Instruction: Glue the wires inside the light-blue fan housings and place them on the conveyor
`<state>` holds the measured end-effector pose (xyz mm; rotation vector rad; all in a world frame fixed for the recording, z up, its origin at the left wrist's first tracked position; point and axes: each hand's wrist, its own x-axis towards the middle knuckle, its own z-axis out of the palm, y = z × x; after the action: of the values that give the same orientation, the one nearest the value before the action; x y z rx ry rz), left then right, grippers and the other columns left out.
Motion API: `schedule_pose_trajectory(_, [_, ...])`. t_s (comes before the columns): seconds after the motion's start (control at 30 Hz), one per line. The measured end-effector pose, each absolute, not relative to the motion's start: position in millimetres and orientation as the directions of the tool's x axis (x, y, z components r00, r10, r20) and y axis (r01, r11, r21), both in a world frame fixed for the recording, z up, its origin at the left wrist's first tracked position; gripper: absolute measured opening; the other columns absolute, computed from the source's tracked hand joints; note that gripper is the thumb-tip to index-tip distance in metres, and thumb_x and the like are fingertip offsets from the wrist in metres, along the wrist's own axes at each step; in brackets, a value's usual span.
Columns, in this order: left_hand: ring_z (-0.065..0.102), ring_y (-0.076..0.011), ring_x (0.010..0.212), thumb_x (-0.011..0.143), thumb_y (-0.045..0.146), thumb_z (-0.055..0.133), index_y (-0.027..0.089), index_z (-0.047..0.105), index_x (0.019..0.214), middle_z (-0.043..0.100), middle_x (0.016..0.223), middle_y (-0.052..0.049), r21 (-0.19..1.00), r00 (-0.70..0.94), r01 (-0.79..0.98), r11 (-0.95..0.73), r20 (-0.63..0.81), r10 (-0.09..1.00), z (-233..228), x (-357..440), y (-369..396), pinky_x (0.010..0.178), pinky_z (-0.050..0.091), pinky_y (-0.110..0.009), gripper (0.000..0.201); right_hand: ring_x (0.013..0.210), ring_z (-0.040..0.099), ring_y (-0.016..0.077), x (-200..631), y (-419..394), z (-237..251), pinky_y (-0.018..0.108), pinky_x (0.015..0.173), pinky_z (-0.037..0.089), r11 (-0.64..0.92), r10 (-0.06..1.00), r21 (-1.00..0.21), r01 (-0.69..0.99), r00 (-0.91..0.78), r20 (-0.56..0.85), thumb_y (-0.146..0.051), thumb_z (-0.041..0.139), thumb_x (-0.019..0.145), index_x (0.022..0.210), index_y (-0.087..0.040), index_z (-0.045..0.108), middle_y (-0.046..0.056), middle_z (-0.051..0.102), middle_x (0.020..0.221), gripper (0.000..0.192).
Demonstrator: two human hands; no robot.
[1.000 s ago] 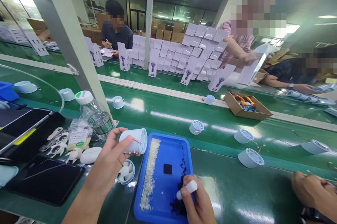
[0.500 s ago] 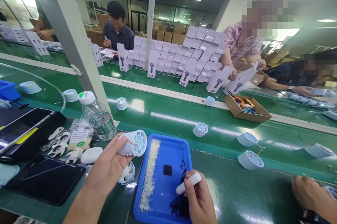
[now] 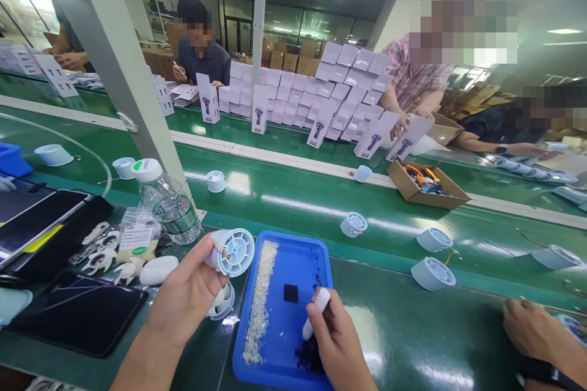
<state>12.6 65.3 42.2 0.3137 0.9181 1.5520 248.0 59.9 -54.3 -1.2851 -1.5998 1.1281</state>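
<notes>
My left hand [image 3: 186,293] is wrapped round a light-blue round plastic fan housing [image 3: 239,253], held up left of the tray. Its spoked end faces right, and thin coloured wires come out at its side. In my right hand [image 3: 338,336] is a white pen-like tool [image 3: 317,311], tip down over the lower right of the blue tray [image 3: 328,262]. Small black pieces [image 3: 303,353] lie under the tip, partly hidden by my fingers. Translucent white pieces [image 3: 258,311] line the tray's left side, and a black square [image 3: 290,293] lies mid-tray.
Another fan housing [image 3: 223,302] stands below my left hand. To the left are a water bottle [image 3: 177,210], a black tablet-like slab [image 3: 80,312] and white plastic parts. Several housings [image 3: 433,273] sit on the green belt. A co-worker's hand [image 3: 532,330] rests at right; other people work beyond.
My right hand has tipped the white tool more upright and lowered its tip toward the black pieces. The housing in my left hand has turned slightly, its spoked end facing me more.
</notes>
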Motion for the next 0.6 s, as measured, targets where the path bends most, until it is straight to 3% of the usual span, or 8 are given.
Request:
schedule_pose_trajectory(0.3, [0.061,-0.0194,0.079,0.084,0.021,0.057,0.011,0.072,0.090,0.066,0.082,-0.009,0.681,-0.239,-0.730,0.055,-0.330,0.913,45,13,64,0.074,0.058,-0.034,0.020,0.054,0.049,0.0113,246,63,-45,0.020,0.053,0.042,0.093,0.990,-0.974,0.208,-0.123,0.068,-0.043,0.043,0.095,0.084,-0.022,0.048,-0.004,0.050,0.065,0.025])
schedule_pose_trajectory(0.43, [0.061,-0.0173,0.073,0.083,0.016,0.058,0.015,0.073,0.089,0.067,0.080,-0.006,0.679,-0.220,-0.732,0.055,-0.313,0.924,39,16,65,0.063,0.056,-0.026,0.016,0.063,0.054,0.0126,241,76,-37,0.023,0.062,0.046,0.267,0.964,-0.916,0.299,-0.072,0.257,-0.037,0.042,0.096,0.091,-0.022,0.049,-0.002,0.054,0.074,0.017])
schedule_pose_trajectory(0.6, [0.058,-0.0150,0.067,0.079,0.021,0.067,0.017,0.073,0.083,0.065,0.071,-0.003,0.724,-0.194,-0.685,0.076,-0.282,0.940,34,25,63,0.058,0.051,-0.022,0.009,0.070,0.058,0.0147,226,85,-24,0.023,0.065,0.049,0.442,0.891,-0.832,0.337,-0.274,0.362,-0.029,0.048,0.093,0.087,-0.022,0.055,0.001,0.059,0.078,0.013])
